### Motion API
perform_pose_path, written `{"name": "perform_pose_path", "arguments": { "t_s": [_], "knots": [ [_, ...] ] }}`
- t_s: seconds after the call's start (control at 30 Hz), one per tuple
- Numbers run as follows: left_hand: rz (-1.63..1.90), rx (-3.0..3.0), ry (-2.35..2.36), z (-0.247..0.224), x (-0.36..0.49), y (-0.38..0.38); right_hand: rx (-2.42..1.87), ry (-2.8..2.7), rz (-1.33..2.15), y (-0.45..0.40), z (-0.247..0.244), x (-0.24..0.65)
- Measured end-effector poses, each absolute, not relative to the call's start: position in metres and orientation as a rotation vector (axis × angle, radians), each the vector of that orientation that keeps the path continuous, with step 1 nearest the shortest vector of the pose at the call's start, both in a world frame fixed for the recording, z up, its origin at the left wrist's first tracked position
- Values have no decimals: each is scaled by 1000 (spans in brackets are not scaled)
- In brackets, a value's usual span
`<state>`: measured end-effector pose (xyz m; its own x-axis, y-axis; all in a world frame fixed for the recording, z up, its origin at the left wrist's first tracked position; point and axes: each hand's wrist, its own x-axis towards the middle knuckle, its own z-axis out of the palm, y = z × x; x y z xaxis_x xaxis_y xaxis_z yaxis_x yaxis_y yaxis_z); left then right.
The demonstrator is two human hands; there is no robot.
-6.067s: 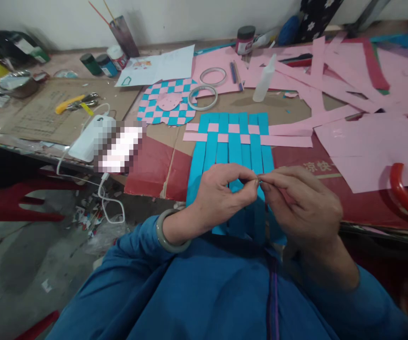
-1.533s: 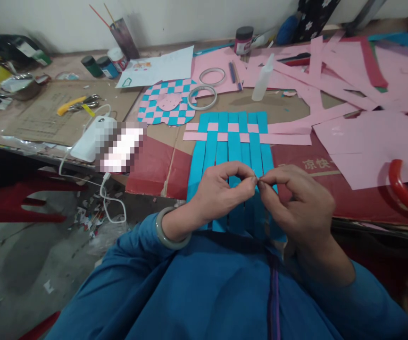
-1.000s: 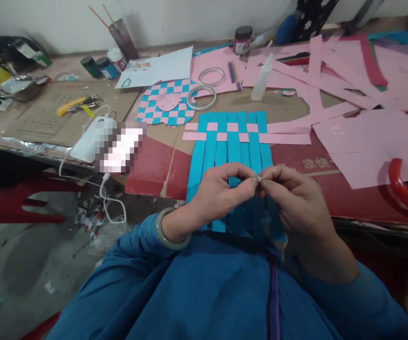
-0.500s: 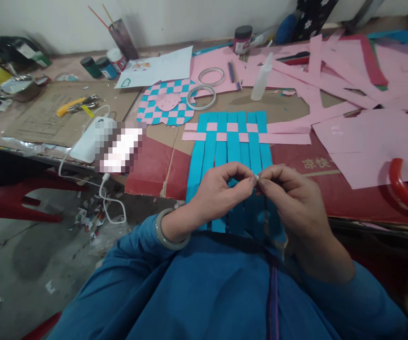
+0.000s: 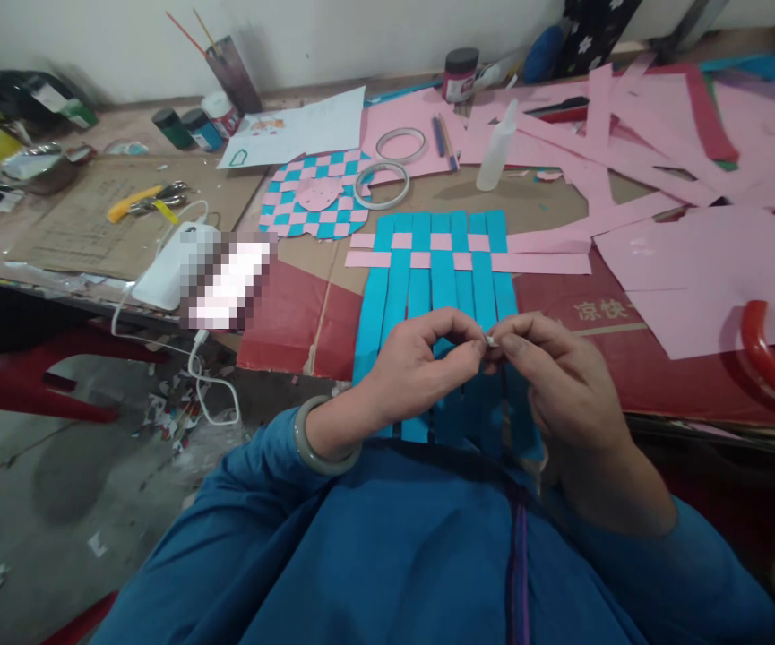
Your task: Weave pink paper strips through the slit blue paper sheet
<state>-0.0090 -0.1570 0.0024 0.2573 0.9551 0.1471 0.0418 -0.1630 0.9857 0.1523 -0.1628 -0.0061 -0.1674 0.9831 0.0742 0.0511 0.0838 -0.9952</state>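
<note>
My left hand point(image 5: 427, 363) and my right hand point(image 5: 562, 376) meet in a pinch over the blue paper strips point(image 5: 444, 291). Between their fingertips is a tiny whitish piece point(image 5: 490, 340), too small to name. Both hands are closed on it. Pink paper strips point(image 5: 541, 262) pass over and under the blue ones near their far end, forming a partial weave. The near part of the blue strips is partly hidden under my hands and lies close to my body. Behind, to the left, sits a pink-and-blue checked woven paper piece point(image 5: 279, 202) with a pink oval on it.
Two tape rolls point(image 5: 382, 186), a white squeeze bottle point(image 5: 496, 152) and pencils point(image 5: 451, 143) lie behind the weave. Pink paper sheets point(image 5: 683, 305) and red-handled scissors point(image 5: 756, 349) are at right. A power bank point(image 5: 176, 269) with a cable and a blurred bright phone point(image 5: 232, 282) are at left.
My right fingertips have shifted slightly to the right, and the small whitish piece shows a little more between the two hands. The paper strips have stayed put.
</note>
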Motion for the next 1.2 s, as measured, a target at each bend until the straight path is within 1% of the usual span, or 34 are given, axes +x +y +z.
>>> {"name": "perform_pose_path", "arguments": {
  "t_s": [0.23,0.43,0.73,0.87,1.07,1.2],
  "knots": [
    [1078,1535,994,4,-9,-157,-1195,-1450,1137,-164,-1,151],
    [1090,1629,985,7,-8,-159,-1175,-1374,1263,-162,-2,153],
    [1144,1887,1074,10,-9,-159,-1164,-1340,1313,-158,-4,151],
    [1155,1968,1100,11,-11,-157,-1157,-1372,1222,-160,-4,150],
    [1102,1879,1081,16,-12,-144,-1229,-1430,1054,-158,2,148],
    [1075,1862,1022,25,-13,-129,-1227,-1565,935,-145,12,151]
  ]
}}
